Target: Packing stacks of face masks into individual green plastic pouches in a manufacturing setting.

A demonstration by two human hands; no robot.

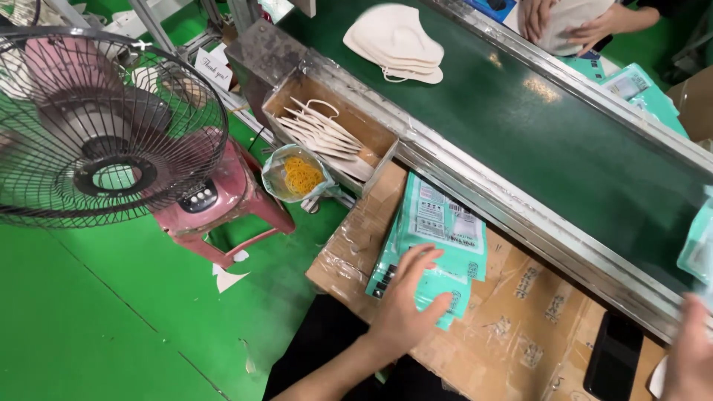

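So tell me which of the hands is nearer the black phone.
Right. The right hand is just beside the black phone, at the frame's right edge; the left hand rests on the teal packets, farther off.

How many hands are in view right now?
4. The person's left hand rests on the teal packets; their right hand is at the lower right edge. A co-worker's two hands hold masks top right.

packets (pixel 438 238): teal with white printed panels
surface (pixel 520 327): brown cardboard under clear glossy tape, dark print marks
conveyor belt (pixel 520 126): dark green, silver metal rails
masks (pixel 397 41): off-white
stool (pixel 223 208): faded pink-red
floor (pixel 96 319): bright green
rubber bands (pixel 301 176): yellow
phone (pixel 613 356): black
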